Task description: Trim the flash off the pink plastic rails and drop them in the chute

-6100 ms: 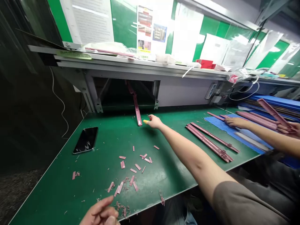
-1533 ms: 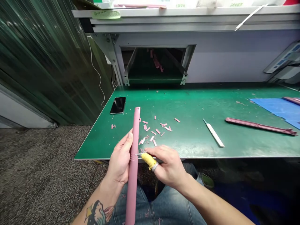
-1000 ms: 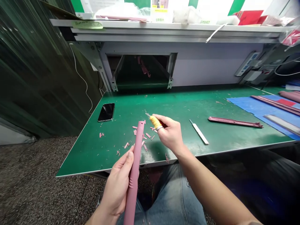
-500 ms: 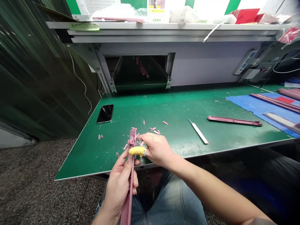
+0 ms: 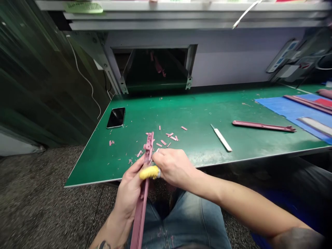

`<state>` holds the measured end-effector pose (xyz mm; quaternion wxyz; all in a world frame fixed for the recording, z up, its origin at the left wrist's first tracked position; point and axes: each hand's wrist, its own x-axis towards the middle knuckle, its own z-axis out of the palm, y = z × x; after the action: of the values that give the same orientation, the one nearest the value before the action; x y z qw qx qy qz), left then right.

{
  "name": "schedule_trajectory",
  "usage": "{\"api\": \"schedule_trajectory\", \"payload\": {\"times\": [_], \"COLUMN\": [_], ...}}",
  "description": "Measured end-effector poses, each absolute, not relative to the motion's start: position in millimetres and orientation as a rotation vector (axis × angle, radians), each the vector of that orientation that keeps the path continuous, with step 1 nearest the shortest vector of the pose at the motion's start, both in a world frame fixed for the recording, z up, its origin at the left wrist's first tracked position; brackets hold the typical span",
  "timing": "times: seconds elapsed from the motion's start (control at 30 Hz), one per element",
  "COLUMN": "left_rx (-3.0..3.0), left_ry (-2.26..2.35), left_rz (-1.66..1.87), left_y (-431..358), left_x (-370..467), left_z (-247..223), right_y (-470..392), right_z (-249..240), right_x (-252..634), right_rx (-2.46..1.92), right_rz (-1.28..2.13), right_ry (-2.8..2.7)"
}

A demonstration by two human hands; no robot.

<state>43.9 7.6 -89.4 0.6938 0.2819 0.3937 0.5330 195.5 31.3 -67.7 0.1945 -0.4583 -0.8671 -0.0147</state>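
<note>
A long pink plastic part [image 5: 140, 214] slants up from my lap to the front edge of the green table [image 5: 197, 114]. My left hand [image 5: 129, 193] is wrapped round its middle. Curled against its upper section is my right hand [image 5: 173, 167], the thumb covered in yellow wrapping; whatever its fingers hold is too small and hidden to name. Pink scraps [image 5: 169, 135] and shavings lie around the part's upper end. A white-handled knife [image 5: 222, 139] rests to the right, beside a second pink part [image 5: 263, 126].
A black phone [image 5: 116, 117] lies at the table's left. At the right, a blue sheet [image 5: 280, 107] bears more long parts. Behind is an opening with a green belt [image 5: 155, 84], pink pieces inside, under a metal shelf [image 5: 181, 20].
The view has tilted downward. My right hand has closed and moved down along the pink part, whose upper end has turned. More scraps now show beside it.
</note>
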Motion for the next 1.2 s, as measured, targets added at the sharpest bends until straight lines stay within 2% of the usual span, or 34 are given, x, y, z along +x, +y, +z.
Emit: {"api": "schedule_trajectory", "payload": {"times": [0.3,0.4,0.5,0.63,0.73,0.8,0.87,0.97,1.07,1.2], "left_rx": [0.574,0.555,0.535,0.481,0.475,0.495,0.521,0.565,0.609,0.653], "left_ry": [0.823,0.78,0.742,0.702,0.686,0.677,0.662,0.622,0.585,0.604], "left_rz": [1.437,1.463,1.458,1.463,1.411,1.365,1.32,1.236,1.183,1.146], "left_y": [77.4,84.6,82.3,73.8,58.1,42.9,27.4,9.3,-1.1,-8.1], "left_x": [24.1,17.9,17.9,19.7,20.0,21.2,23.9,30.1,36.2,38.9], "left_z": [-83.8,-84.4,-84.7,-79.6,-73.8,-73.2,-76.9,-87.9,-98.0,-102.0], "right_y": [-74.6,-53.5,-20.6,-32.0,-66.4,-75.2,-65.6,-30.0,4.6,23.8], "right_z": [-123.8,-121.0,-121.5,-161.9,-191.0,-188.1,-163.6,-106.0,-61.6,-47.1], "right_x": [161.9,179.4,199.8,203.5,196.7,196.1,200.3,208.6,207.1,190.0], "right_rx": [-0.693,-0.824,-1.019,-0.999,-1.133,-1.16,-1.125,-1.1,-1.013,-1.034], "right_rz": [0.463,0.957,1.496,1.973,2.263,2.363,2.16,1.408,0.88,0.626], "right_ry": [-2.698,-2.227,-1.281,-0.341,-0.261,-0.582,-1.117,-1.686,-1.77,-1.801]}}
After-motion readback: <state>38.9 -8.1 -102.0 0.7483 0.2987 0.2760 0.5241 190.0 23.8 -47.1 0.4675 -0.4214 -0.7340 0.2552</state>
